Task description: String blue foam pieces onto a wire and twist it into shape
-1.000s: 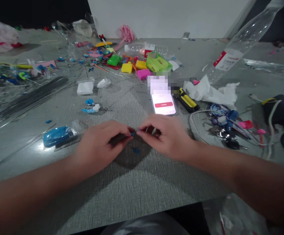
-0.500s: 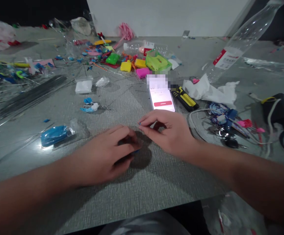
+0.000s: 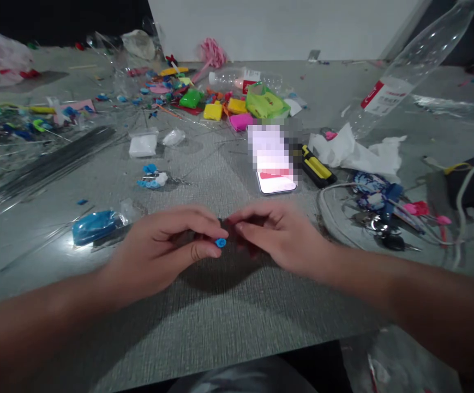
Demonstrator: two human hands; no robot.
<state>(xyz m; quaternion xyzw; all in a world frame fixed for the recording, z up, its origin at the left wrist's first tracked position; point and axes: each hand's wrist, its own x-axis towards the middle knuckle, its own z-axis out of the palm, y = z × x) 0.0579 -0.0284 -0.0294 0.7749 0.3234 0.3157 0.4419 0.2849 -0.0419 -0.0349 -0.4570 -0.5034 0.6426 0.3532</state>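
My left hand (image 3: 167, 254) hovers just above the grey table (image 3: 228, 311), fingers curled, thumb and forefinger pinching a tiny blue clay piece (image 3: 220, 242). My right hand (image 3: 280, 234) sits close beside it, fingers curled toward the same blue piece, fingertips nearly touching the left ones. Whether the right hand holds anything is hidden. A lit phone (image 3: 275, 169) lies just beyond the hands.
A blue clay packet (image 3: 93, 226) lies to the left. Colourful clay blocks (image 3: 220, 109) and scraps crowd the far middle. A black and yellow tool (image 3: 316, 166), crumpled tissue (image 3: 355, 153), a tilted clear bottle (image 3: 400, 71), cables and keys (image 3: 379, 218) lie to the right. Thin wires (image 3: 44, 164) lie left.
My left hand pressed down on the table half a second ago and has now risen with the blue piece pinched. My right hand moved back toward it.
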